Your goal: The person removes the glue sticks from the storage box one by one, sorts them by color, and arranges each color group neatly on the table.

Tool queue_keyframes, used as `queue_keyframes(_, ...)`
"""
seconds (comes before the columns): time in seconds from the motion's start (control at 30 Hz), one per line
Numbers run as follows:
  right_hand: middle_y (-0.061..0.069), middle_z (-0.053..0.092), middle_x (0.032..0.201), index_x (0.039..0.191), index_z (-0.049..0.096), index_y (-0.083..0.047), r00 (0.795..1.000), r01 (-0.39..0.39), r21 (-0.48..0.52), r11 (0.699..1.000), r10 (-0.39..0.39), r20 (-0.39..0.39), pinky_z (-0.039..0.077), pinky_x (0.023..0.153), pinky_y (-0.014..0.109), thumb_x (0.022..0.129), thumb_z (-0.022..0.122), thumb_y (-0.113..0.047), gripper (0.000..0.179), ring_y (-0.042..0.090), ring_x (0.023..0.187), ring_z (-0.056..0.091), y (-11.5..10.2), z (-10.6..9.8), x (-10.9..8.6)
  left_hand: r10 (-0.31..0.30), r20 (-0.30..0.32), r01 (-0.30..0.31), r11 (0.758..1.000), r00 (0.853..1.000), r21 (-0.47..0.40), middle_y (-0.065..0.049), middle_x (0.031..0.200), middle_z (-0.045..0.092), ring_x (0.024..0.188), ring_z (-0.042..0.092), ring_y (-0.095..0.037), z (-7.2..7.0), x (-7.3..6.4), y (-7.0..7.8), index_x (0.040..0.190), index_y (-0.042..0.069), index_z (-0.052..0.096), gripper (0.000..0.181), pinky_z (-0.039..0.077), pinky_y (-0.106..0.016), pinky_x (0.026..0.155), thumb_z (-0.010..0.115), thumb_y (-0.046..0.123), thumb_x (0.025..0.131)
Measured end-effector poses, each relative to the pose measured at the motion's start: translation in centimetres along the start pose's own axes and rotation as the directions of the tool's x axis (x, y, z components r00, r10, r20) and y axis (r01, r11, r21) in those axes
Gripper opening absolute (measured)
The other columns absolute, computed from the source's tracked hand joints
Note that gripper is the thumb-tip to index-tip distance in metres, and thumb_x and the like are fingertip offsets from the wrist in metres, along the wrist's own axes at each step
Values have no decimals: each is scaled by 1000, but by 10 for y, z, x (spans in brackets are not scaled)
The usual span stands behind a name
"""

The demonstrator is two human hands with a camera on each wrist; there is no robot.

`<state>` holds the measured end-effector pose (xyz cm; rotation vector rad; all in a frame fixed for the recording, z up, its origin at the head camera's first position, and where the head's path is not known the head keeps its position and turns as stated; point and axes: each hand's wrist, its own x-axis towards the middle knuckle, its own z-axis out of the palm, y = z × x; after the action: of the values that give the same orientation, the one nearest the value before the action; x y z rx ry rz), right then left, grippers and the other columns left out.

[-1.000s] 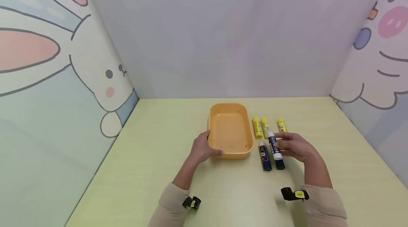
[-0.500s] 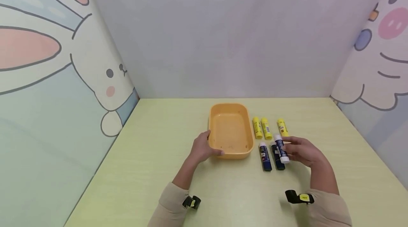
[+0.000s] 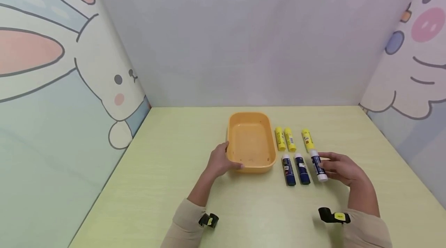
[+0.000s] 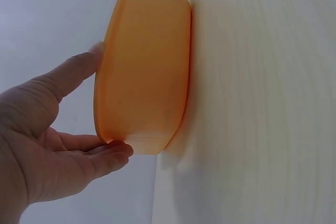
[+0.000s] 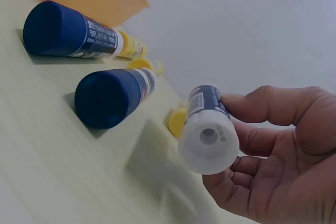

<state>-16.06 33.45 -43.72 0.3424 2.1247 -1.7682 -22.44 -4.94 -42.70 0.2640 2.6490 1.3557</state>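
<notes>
My left hand [image 3: 218,161] grips the near left corner of an orange plastic basin [image 3: 251,170], thumb on its near side and fingers along its left side. The basin's outer wall [image 4: 144,66] fills the middle of the left wrist view. With my right hand [image 3: 343,168] I pinch a glue stick [image 3: 318,166] that has a navy label and white ends. Its hollow white end [image 5: 209,150] faces the camera in the right wrist view, and a shadow lies below it. To its left lie two navy glue sticks [image 3: 302,169] [image 3: 289,170], side by side.
Two yellow glue sticks [image 3: 280,139] [image 3: 290,139] lie right of the basin. A third yellow one [image 3: 307,139] lies farther right, just beyond the held stick. A grey wall [image 3: 258,47] stands behind the table [image 3: 174,135], with cartoon-printed panels [image 3: 115,66] at both sides.
My right hand has carried the glue stick rightward and slightly nearer, from over the right navy stick to a spot beside it. My left hand and the basin have stayed put.
</notes>
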Motion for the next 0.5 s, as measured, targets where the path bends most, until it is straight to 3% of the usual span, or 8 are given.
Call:
queue_keyframes(0.23, 13, 53, 108, 136, 27, 14, 999, -25, -4, 1000, 24, -27, 49, 75, 36, 88, 61, -8, 62, 19, 86, 55, 3, -6, 0, -11, -6, 11, 1000, 1000, -9, -19, 131, 47, 117, 46, -30, 1, 0, -1, 137, -3, 39, 98, 36, -43, 97, 90, 24, 58)
queue_keyframes(0.5, 14, 55, 100, 133, 31, 16, 996, -61, -67, 996, 57, -71, 51, 70, 37, 89, 57, -5, 55, 20, 79, 58, 7, -5, 4, -8, -7, 8, 1000, 1000, -27, -17, 128, 49, 112, 48, -29, 2, -1, -2, 136, -2, 40, 96, 38, -43, 95, 90, 23, 58)
